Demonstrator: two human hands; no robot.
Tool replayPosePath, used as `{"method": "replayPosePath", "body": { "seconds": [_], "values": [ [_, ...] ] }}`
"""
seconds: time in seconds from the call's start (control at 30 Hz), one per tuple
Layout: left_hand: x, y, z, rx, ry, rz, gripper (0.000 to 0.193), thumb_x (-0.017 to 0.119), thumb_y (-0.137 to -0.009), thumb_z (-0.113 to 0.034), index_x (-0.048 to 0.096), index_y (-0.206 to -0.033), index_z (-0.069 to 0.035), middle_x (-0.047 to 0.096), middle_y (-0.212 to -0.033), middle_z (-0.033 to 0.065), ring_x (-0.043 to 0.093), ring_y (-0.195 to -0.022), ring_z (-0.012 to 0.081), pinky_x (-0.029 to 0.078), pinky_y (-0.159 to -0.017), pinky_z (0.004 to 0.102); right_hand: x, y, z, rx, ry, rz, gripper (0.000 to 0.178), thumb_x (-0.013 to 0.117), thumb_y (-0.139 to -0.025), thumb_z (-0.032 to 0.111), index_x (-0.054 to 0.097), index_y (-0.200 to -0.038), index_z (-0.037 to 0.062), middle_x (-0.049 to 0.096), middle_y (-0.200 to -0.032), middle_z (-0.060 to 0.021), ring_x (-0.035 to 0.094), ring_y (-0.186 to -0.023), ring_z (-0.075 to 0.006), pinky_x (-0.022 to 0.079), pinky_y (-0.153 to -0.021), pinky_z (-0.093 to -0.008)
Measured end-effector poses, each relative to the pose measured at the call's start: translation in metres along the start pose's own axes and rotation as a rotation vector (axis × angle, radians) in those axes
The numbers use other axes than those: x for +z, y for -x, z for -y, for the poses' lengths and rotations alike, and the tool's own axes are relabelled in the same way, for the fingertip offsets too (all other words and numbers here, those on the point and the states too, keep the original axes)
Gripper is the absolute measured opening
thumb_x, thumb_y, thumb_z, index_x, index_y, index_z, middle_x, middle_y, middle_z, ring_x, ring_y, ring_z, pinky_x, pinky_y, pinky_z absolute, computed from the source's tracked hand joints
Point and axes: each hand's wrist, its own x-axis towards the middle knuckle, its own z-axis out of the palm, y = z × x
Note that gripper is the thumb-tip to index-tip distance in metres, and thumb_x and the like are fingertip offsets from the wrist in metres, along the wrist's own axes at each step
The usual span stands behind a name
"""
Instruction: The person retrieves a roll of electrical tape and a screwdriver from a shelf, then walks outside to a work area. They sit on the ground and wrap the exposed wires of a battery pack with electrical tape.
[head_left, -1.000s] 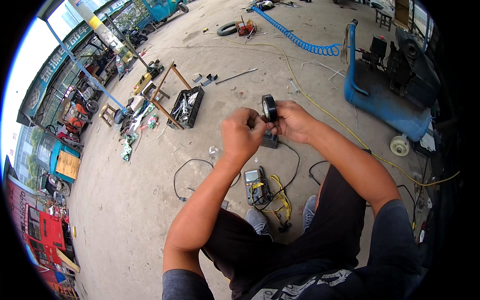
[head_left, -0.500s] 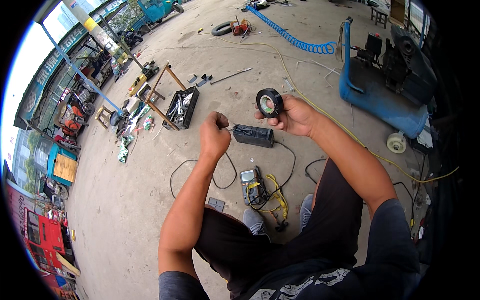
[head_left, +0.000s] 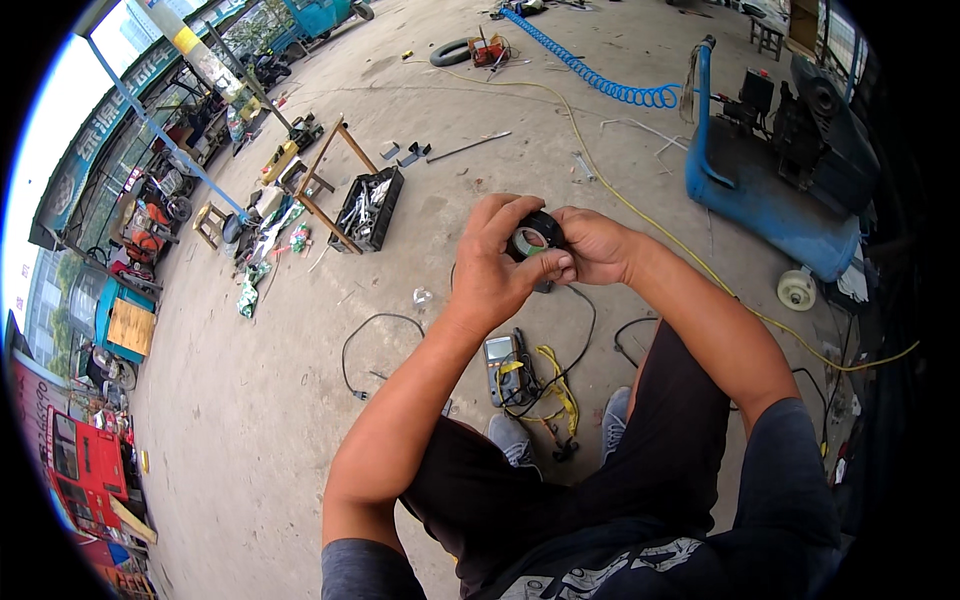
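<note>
A roll of black electrical tape (head_left: 549, 229) is held up in front of me, between both hands. My left hand (head_left: 492, 268) is closed on its left side, fingers over the top and thumb along the lower edge. My right hand (head_left: 597, 246) grips the roll from the right, its fingertips partly hidden behind it. On the ground beneath, a black box with a cable is almost wholly covered by my hands. Closer to my feet lies a multimeter (head_left: 501, 372), with yellow leads (head_left: 566, 388) and dark wires tangled beside it.
A black crate of tools (head_left: 384, 232) stands ahead on the left beside a wooden-legged stool frame (head_left: 326, 190). To the right is a blue air compressor tank (head_left: 770, 215). A yellow hose (head_left: 684, 260) crosses the concrete, and a blue coiled hose (head_left: 600, 82) lies farther off.
My left hand has moved right and taken hold of the tape roll, which my right hand held alone before. The black box on the ground has become mostly hidden behind the hands.
</note>
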Motion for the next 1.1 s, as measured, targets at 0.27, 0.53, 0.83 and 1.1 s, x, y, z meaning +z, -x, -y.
{"method": "replayPosePath", "body": {
  "seconds": [0.27,0.53,0.83,1.1],
  "values": [
    [-0.004,0.005,0.005,-0.176,0.073,-0.046,0.02,0.056,-0.098,-0.013,0.067,-0.103,0.002,0.066,-0.084,0.01,0.06,-0.078,0.0151,0.047,-0.07,0.0278,0.009,-0.002,-0.002,0.098,0.101,-0.046,0.019,0.05,-0.097,0.02,0.061,-0.1,0.005,0.067,-0.09,-0.0093,0.055,-0.06,-0.0088,0.04,-0.045,-0.0202],
    [-0.013,0.009,0.021,-0.234,0.357,-0.013,0.022,0.055,-0.099,-0.01,0.065,-0.112,0.004,0.071,-0.099,0.0103,0.063,-0.094,0.0151,0.049,-0.087,0.0292,0.013,0.0,0.001,0.006,0.124,-0.204,0.022,0.051,-0.099,0.023,0.062,-0.103,0.0036,0.065,-0.086,-0.0053,0.057,-0.063,-0.0109,0.044,-0.05,-0.0227],
    [-0.009,0.008,0.019,-0.147,0.366,0.013,0.026,0.066,-0.091,-0.014,0.065,-0.112,0.002,0.067,-0.109,0.0127,0.063,-0.1,0.02,0.049,-0.09,0.0315,0.004,0.0,0.003,-0.1,0.119,-0.26,0.021,0.056,-0.097,0.019,0.061,-0.109,0.0023,0.063,-0.089,-0.0037,0.059,-0.071,-0.0119,0.042,-0.053,-0.0239],
    [-0.02,0.004,0.02,-0.25,0.459,0.081,0.028,0.064,-0.093,-0.012,0.063,-0.115,0.005,0.068,-0.107,0.0102,0.063,-0.1,0.0197,0.049,-0.095,0.0343,0.003,0.001,0.005,-0.166,0.146,-0.217,0.025,0.059,-0.096,0.02,0.062,-0.113,0.0022,0.063,-0.087,-0.0002,0.059,-0.071,-0.0097,0.042,-0.053,-0.0236]
  ]
}}
